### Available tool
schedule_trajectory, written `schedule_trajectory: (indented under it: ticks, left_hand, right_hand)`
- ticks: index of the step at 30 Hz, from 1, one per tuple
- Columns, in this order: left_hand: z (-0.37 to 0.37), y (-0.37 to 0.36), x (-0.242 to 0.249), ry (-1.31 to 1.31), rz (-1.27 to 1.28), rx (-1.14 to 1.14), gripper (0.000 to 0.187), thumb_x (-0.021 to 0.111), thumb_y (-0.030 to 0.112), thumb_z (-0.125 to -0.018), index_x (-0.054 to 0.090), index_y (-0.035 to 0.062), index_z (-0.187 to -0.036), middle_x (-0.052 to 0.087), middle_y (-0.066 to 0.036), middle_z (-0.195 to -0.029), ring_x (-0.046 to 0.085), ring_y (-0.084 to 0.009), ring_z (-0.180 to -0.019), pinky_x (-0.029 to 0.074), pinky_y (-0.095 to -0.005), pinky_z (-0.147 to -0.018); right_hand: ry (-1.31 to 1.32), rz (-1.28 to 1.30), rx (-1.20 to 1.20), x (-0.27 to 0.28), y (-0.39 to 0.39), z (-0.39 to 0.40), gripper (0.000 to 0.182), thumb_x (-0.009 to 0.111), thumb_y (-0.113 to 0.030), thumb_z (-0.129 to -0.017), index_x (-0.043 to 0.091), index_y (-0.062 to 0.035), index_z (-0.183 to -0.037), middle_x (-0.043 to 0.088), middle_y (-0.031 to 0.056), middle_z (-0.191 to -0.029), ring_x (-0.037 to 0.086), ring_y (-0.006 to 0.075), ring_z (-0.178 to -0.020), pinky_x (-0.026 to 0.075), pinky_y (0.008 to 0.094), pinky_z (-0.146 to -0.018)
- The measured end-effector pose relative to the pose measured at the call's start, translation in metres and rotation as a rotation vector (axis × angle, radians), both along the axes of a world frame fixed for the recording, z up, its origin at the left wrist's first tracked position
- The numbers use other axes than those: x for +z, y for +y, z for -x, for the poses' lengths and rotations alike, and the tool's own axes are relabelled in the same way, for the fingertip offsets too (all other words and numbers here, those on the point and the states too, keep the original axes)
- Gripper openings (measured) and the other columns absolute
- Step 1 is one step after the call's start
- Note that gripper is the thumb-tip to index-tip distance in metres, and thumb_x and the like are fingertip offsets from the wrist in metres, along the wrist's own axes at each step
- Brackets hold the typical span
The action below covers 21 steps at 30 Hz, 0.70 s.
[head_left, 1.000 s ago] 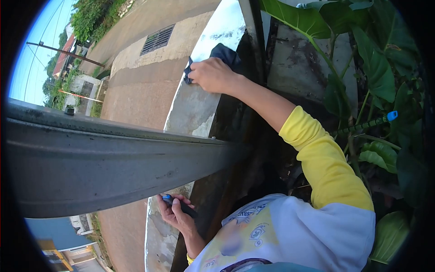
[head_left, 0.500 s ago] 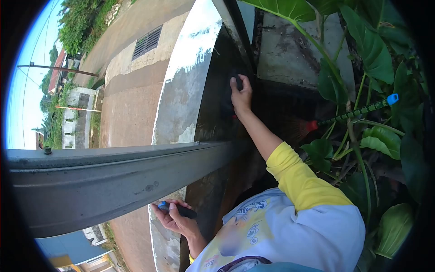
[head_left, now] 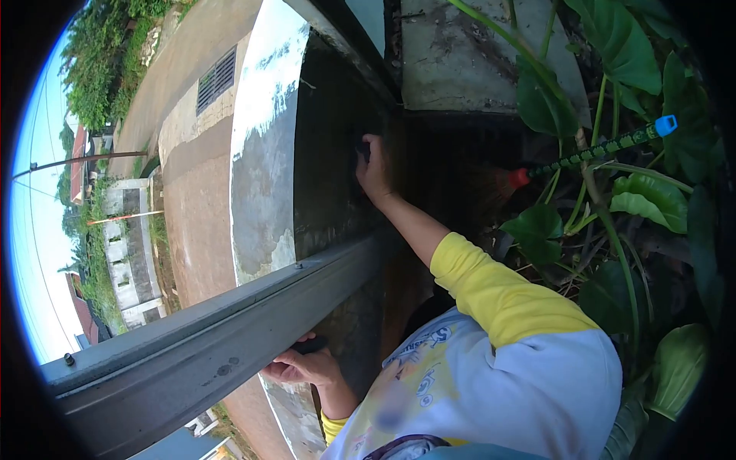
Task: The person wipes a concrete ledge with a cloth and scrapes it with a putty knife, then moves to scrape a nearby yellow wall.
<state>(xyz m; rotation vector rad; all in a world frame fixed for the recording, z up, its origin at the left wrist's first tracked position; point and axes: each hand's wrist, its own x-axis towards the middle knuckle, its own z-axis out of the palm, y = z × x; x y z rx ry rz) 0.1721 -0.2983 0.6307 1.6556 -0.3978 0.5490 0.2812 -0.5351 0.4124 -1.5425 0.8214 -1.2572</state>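
Note:
My right hand [head_left: 376, 170] reaches to the dark inner face of a low wall [head_left: 330, 161]. Its fingers are closed around a small dark object [head_left: 361, 149] whose kind I cannot make out. Beside the grey metal beam [head_left: 230, 345], my left hand [head_left: 310, 366] is closed on a short black object [head_left: 310, 345]. The beam hides part of its fingers. The wall's top [head_left: 261, 169] is grey with patchy white paint, and the beam crosses it between my two hands.
A broom [head_left: 590, 157] with a green patterned handle, red collar and blue end leans among large-leaved plants [head_left: 613, 46] on the right. A concrete slab [head_left: 460, 61] lies at the top. Beyond the wall run a paved road [head_left: 195, 184] and a drain grate [head_left: 216, 80].
The view has shifted and tilted. My right hand stays at the dark wall face with its object. My left hand is now partly behind the beam, and its object's blue end is out of sight.

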Motion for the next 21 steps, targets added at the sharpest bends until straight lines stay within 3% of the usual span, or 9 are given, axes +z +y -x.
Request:
schedule_trajectory:
  ticks: [2,5,8,10,12,13,15,17,21]
  left_hand:
    - [-0.004,0.001,-0.004,-0.025,-0.016,0.005,0.048,0.051,0.037,-0.107,0.037,0.0049,-0.141,0.059,-0.011,-0.086,0.050,-0.0132,-0.051,0.042,-0.0239,-0.046]
    - [-0.005,0.001,-0.004,-0.024,-0.004,-0.029,0.047,0.049,0.038,-0.108,0.039,0.0055,-0.140,0.059,-0.011,-0.091,0.050,-0.0133,-0.052,0.044,-0.0235,-0.046]
    - [-0.004,0.001,-0.003,-0.018,0.018,-0.047,0.047,0.049,0.040,-0.107,0.040,0.0067,-0.139,0.058,-0.010,-0.091,0.049,-0.0131,-0.055,0.044,-0.0233,-0.046]
    - [-0.006,0.003,-0.005,-0.036,0.001,-0.075,0.045,0.049,0.042,-0.107,0.042,0.0073,-0.136,0.057,-0.009,-0.089,0.048,-0.0131,-0.055,0.044,-0.0236,-0.047]
    - [-0.007,0.006,-0.006,-0.072,-0.047,-0.115,0.043,0.049,0.043,-0.107,0.045,0.0074,-0.130,0.054,-0.008,-0.086,0.047,-0.0133,-0.055,0.043,-0.0244,-0.047]
    - [-0.006,0.010,-0.005,-0.064,-0.121,-0.070,0.039,0.047,0.047,-0.107,0.050,0.0084,-0.115,0.050,-0.006,-0.080,0.046,-0.0136,-0.055,0.043,-0.0251,-0.048]
    - [-0.004,0.018,-0.005,-0.028,-0.152,-0.082,0.040,0.046,0.049,-0.106,0.050,0.0095,-0.107,0.048,-0.005,-0.076,0.045,-0.0138,-0.055,0.042,-0.0249,-0.049]
    - [-0.008,0.016,-0.006,-0.028,-0.183,-0.052,0.042,0.044,0.051,-0.106,0.050,0.0104,-0.102,0.046,-0.004,-0.073,0.045,-0.0136,-0.054,0.042,-0.0247,-0.050]
    - [-0.003,0.006,-0.003,-0.045,-0.155,0.020,0.044,0.038,0.048,-0.108,0.052,0.0093,-0.094,0.049,0.000,-0.067,0.047,-0.0124,-0.051,0.043,-0.0232,-0.048]
  right_hand:
    - [0.224,-0.124,-0.014,-0.052,0.018,0.017,0.032,0.064,0.006,-0.085,0.053,-0.0011,-0.115,0.063,0.0225,-0.108,0.063,0.0429,-0.102,0.051,0.0406,-0.086]
    - [0.577,-0.577,0.099,-0.118,0.027,0.035,0.025,0.065,-0.001,-0.091,0.057,0.0001,-0.115,0.067,0.0214,-0.110,0.065,0.0388,-0.104,0.051,0.0388,-0.088]
    - [0.330,-1.047,0.029,-0.069,-0.001,0.029,0.023,0.066,-0.009,-0.094,0.061,0.0003,-0.114,0.069,0.0197,-0.108,0.067,0.0348,-0.102,0.051,0.0382,-0.088]
    - [-0.038,-0.572,-0.103,-0.022,-0.006,0.003,0.021,0.068,-0.011,-0.094,0.063,-0.0009,-0.112,0.068,0.0172,-0.104,0.067,0.0297,-0.098,0.052,0.0383,-0.084]
    - [-0.335,-0.096,0.036,0.064,-0.018,0.007,0.017,0.068,-0.006,-0.091,0.061,-0.0039,-0.106,0.064,0.0177,-0.100,0.066,0.0351,-0.091,0.051,0.0377,-0.075]
    - [-0.345,-0.014,0.061,0.068,-0.017,0.004,0.018,0.068,-0.005,-0.090,0.061,-0.0040,-0.106,0.064,0.0174,-0.099,0.065,0.0358,-0.090,0.051,0.0384,-0.075]
    - [-0.374,0.160,0.110,0.066,-0.023,-0.006,0.020,0.069,-0.003,-0.088,0.061,-0.0041,-0.107,0.062,0.0168,-0.099,0.064,0.0374,-0.090,0.051,0.0399,-0.076]
    - [-0.215,-0.006,-0.060,-0.004,-0.033,-0.020,0.025,0.067,0.002,-0.084,0.061,-0.0049,-0.107,0.061,0.0176,-0.098,0.063,0.0410,-0.091,0.050,0.0441,-0.075]
    - [0.365,-0.544,-0.160,-0.152,-0.019,-0.017,0.026,0.069,-0.010,-0.087,0.064,-0.0014,-0.111,0.069,0.0224,-0.108,0.067,0.0407,-0.105,0.052,0.0430,-0.087]
